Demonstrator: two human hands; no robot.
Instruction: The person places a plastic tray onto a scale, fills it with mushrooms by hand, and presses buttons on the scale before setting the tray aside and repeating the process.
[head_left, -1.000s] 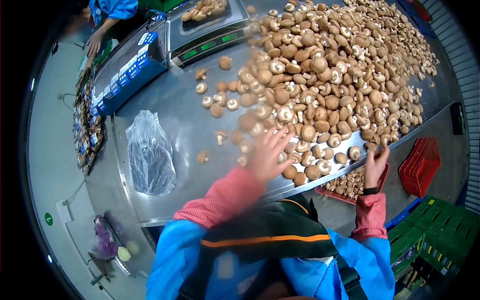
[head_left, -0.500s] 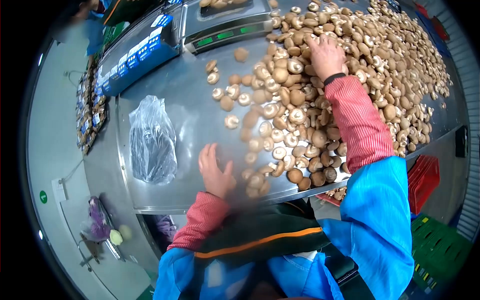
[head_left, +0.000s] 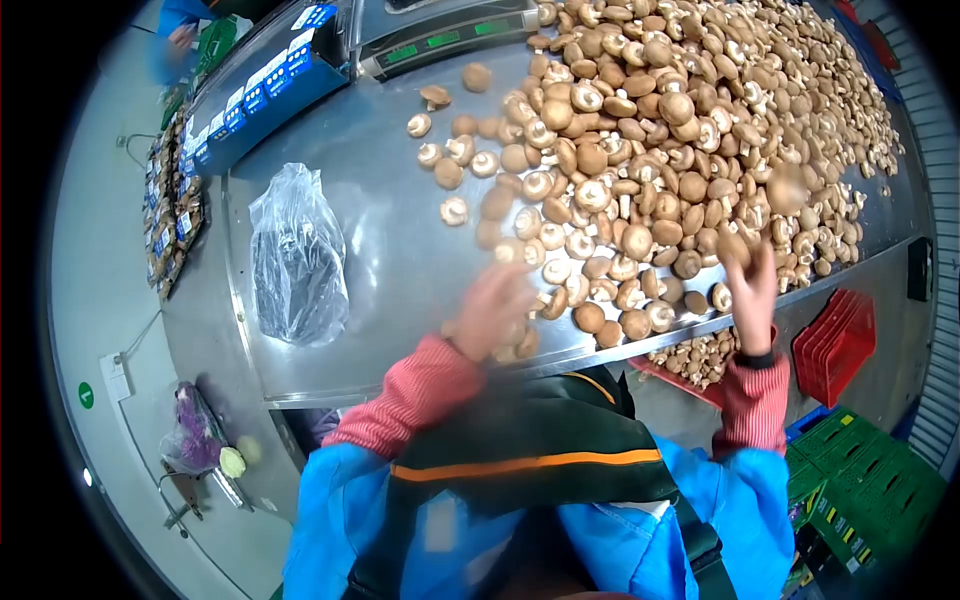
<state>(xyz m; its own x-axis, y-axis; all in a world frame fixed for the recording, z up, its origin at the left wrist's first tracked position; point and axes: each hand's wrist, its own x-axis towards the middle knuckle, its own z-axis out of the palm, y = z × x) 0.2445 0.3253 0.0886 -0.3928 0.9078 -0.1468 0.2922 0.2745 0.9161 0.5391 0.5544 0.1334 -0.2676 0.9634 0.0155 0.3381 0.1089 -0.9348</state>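
Observation:
A large heap of brown-capped shiitake mushrooms [head_left: 640,150] covers the right part of the metal table [head_left: 390,290]. My right hand [head_left: 755,295] is at the heap's near edge, its fingers around a mushroom [head_left: 734,248] that looks slightly smeared. Just beyond it, a blurred mushroom [head_left: 787,188] shows above the pile. Motion smears my left hand [head_left: 495,312], which is over the loose mushrooms at the heap's left front; its fingers cannot be made out clearly. A clear plastic bag [head_left: 297,265] lies at the table's left.
Behind stand a scale [head_left: 445,42] with green displays and a blue box of labels [head_left: 270,90]. Packed bags [head_left: 175,215] lie at far left. Below the table's front edge are a crate of mushrooms [head_left: 700,360], red crates [head_left: 835,345] and green crates [head_left: 870,490]. Another person's hand [head_left: 182,37] shows at upper left.
My right hand has drawn back from the middle of the heap to its near edge. My left hand has moved right and up, from bare table to the loose mushrooms.

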